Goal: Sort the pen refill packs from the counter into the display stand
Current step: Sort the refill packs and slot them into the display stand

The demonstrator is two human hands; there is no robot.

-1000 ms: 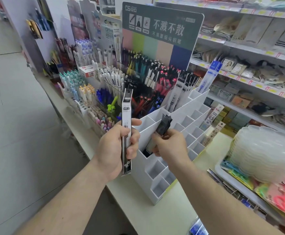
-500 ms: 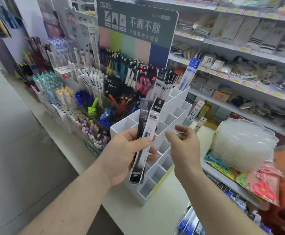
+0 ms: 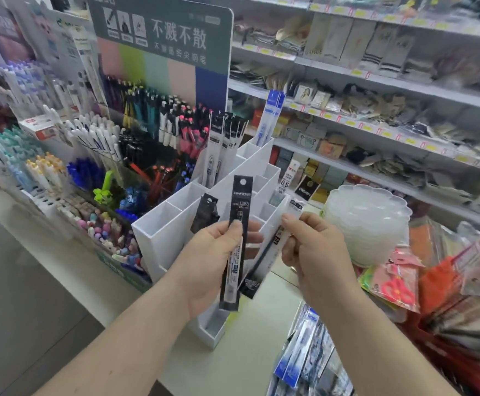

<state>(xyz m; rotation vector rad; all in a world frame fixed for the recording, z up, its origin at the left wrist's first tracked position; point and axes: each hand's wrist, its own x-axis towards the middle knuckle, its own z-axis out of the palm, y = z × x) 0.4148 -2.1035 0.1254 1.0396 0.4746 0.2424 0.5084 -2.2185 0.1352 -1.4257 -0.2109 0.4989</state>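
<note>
While the left hand [image 3: 213, 261] grips a black refill pack [image 3: 234, 241] upright by its middle, thumb across the front, the right hand [image 3: 313, 252] pinches a second, slanted refill pack [image 3: 276, 241] whose lower end crosses behind the first. Both packs hang above the white display stand [image 3: 161, 232] on the worktop [image 3: 241, 355]. A dark pack [image 3: 204, 214] leans in a front compartment; more packs [image 3: 227, 138] stand in the rear ones beside racks of pens [image 3: 159, 121].

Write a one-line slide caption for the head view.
Left hand holds a black refill pack while right hand pinches another refill pack above the white display stand.
</note>
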